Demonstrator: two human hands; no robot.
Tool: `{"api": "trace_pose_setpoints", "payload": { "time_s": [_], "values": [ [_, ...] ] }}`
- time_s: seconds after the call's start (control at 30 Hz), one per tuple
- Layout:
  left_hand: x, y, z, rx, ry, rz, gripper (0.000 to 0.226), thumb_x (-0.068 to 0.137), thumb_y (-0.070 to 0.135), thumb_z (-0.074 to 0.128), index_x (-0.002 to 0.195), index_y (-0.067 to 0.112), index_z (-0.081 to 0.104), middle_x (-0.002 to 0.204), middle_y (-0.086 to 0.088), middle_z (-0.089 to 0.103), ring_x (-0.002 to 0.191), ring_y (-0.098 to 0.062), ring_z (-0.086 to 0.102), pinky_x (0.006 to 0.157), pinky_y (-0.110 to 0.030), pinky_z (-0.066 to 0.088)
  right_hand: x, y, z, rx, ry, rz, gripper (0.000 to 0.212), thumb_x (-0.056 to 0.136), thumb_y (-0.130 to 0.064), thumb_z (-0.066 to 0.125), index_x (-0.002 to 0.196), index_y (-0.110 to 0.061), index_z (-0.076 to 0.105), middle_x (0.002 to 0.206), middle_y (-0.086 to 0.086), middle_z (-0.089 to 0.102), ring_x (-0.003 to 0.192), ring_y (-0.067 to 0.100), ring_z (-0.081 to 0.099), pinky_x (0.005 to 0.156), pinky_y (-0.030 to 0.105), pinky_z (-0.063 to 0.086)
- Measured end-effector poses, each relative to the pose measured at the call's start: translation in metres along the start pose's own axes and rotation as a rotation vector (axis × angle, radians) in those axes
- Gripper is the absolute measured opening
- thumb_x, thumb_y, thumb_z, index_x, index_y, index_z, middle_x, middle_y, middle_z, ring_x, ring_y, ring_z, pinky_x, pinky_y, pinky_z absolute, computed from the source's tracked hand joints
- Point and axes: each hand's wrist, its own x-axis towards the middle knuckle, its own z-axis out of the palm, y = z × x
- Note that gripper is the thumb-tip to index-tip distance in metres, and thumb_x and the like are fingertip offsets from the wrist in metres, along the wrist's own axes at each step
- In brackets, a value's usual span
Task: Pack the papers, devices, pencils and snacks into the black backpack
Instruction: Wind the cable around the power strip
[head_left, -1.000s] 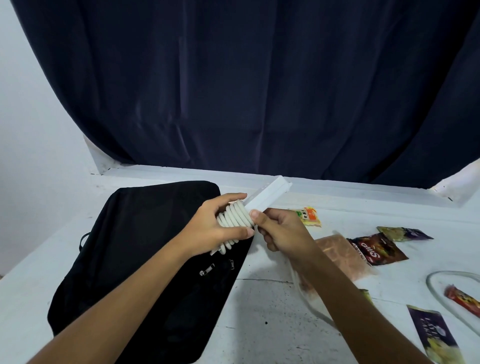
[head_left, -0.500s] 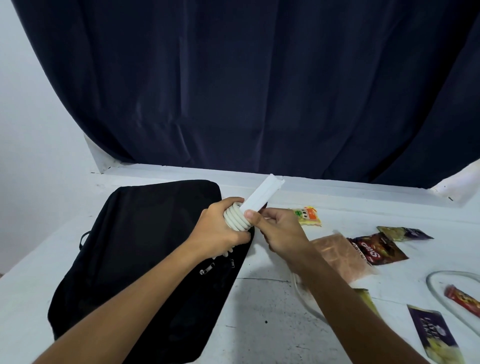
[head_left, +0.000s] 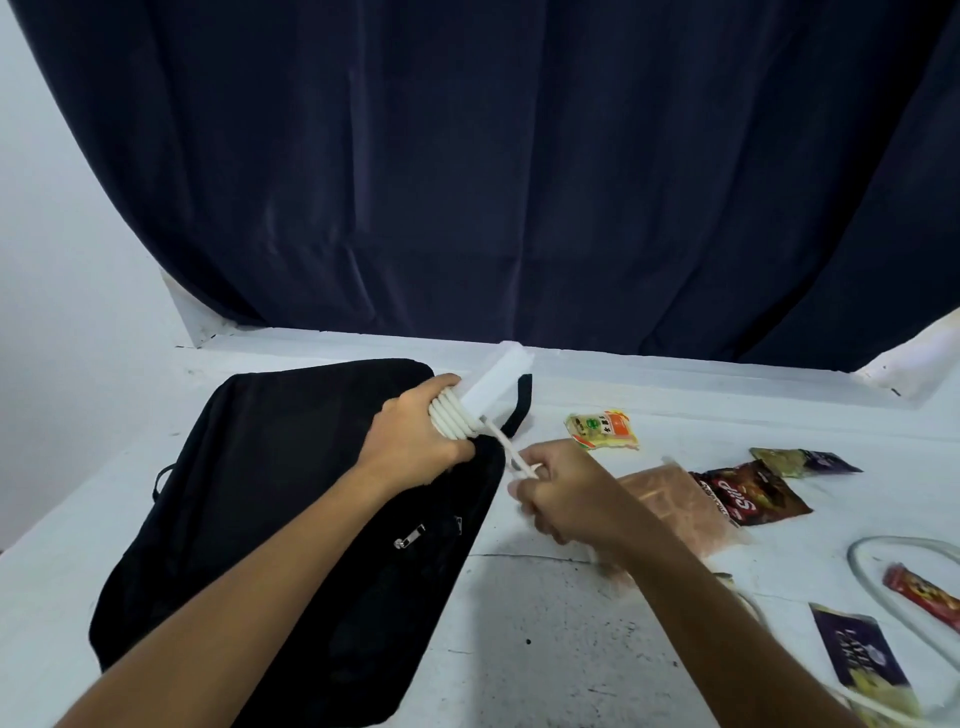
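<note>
Since half a second ago, right hand (head_left: 563, 499) has dropped toward frame centre, fingers pinching the white cord (head_left: 511, 449) and drawing it taut. Left hand (head_left: 415, 434) grips the coiled power strip (head_left: 488, 392) above the black backpack (head_left: 270, 509), lying closed on the bench (head_left: 545, 649) at lower left. Snack packets (head_left: 748, 491) wait at right. Step in hand: bundling a device. Next, probably: secure the cord, unzip the backpack.

We've got a plain black backpack (head_left: 291, 499) on a white table (head_left: 545, 649) with dark specks, and a white power strip (head_left: 493, 387) wrapped in its white cord (head_left: 457, 421). Snack packs: one yellow and orange (head_left: 602, 428), one dark red with white lettering (head_left: 748, 491), one purple (head_left: 857, 657). Navy curtain (head_left: 493, 171) behind.
</note>
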Motion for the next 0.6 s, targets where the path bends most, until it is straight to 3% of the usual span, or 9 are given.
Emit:
{"api": "trace_pose_setpoints", "payload": {
  "time_s": [0.13,0.2,0.27,0.33,0.4,0.47,0.53,0.6],
  "values": [
    [-0.003,-0.003,0.007,0.577,-0.023,0.14,0.072,0.067,0.035,0.073,0.133,0.038,0.045,0.102,0.002,0.06,0.094,-0.027,0.062,0.078,-0.036,0.052,-0.007,-0.011,0.003,-0.552,0.142,-0.184,0.013,0.089,-0.018,0.052,0.087,-0.01,0.062,0.079,0.005,0.061,0.073,0.021,0.057,0.057,0.029,0.042],
    [-0.007,0.001,0.01,0.652,-0.147,0.237,0.072,0.066,0.03,0.071,0.133,0.037,0.045,0.102,0.002,0.06,0.094,-0.027,0.061,0.078,-0.035,0.052,-0.002,-0.024,-0.004,-0.743,0.243,-0.272,0.015,0.09,-0.022,0.052,0.091,-0.019,0.068,0.09,0.001,0.067,0.088,0.025,0.059,0.074,0.033,0.047],
    [-0.008,0.005,0.002,0.631,-0.316,0.3,0.077,0.063,0.032,0.072,0.134,0.041,0.046,0.101,0.006,0.061,0.092,-0.021,0.061,0.079,-0.033,0.05,0.006,-0.031,-0.02,-0.772,0.295,-0.343,0.013,0.088,-0.03,0.059,0.091,-0.027,0.071,0.092,-0.007,0.071,0.091,0.02,0.059,0.08,0.032,0.044],
    [-0.011,0.007,-0.005,0.504,-0.444,0.336,0.077,0.06,0.033,0.074,0.132,0.044,0.049,0.094,0.008,0.062,0.084,-0.015,0.06,0.075,-0.03,0.05,0.015,-0.031,-0.037,-0.626,0.253,-0.361,0.009,0.079,-0.035,0.071,0.08,-0.027,0.073,0.082,-0.01,0.071,0.083,0.013,0.059,0.074,0.03,0.044],
    [-0.02,0.011,-0.007,0.178,-0.534,0.338,0.071,0.059,0.022,0.079,0.124,0.041,0.056,0.089,0.007,0.063,0.077,-0.015,0.062,0.068,-0.033,0.053,0.024,-0.024,-0.052,-0.307,0.102,-0.354,0.009,0.073,-0.027,0.079,0.074,-0.018,0.075,0.071,-0.006,0.071,0.066,0.008,0.059,0.063,0.027,0.046],
    [-0.027,0.017,-0.005,-0.112,-0.541,0.327,0.07,0.06,0.006,0.081,0.121,0.032,0.06,0.091,0.003,0.065,0.077,-0.019,0.065,0.066,-0.04,0.057,0.026,-0.017,-0.062,0.036,-0.03,-0.339,0.009,0.076,-0.013,0.077,0.082,-0.007,0.074,0.062,-0.005,0.067,0.052,0.003,0.05,0.053,0.018,0.04],
    [-0.031,0.023,-0.007,-0.202,-0.51,0.313,0.077,0.061,-0.002,0.081,0.126,0.029,0.054,0.096,-0.002,0.065,0.077,-0.021,0.065,0.064,-0.039,0.058,0.029,-0.008,-0.066,0.326,-0.092,-0.292,0.011,0.082,-0.003,0.069,0.092,-0.004,0.072,0.058,-0.005,0.062,0.049,0.004,0.049,0.05,0.015,0.039],
    [-0.032,0.025,-0.009,-0.256,-0.522,0.258,0.087,0.063,-0.007,0.08,0.129,0.035,0.043,0.097,-0.007,0.063,0.071,-0.024,0.063,0.058,-0.036,0.057,0.034,0.004,-0.063,0.503,-0.117,-0.238,0.012,0.082,-0.002,0.064,0.086,-0.009,0.073,0.062,0.0,0.061,0.053,0.007,0.055,0.052,0.016,0.045]
  ]
}}
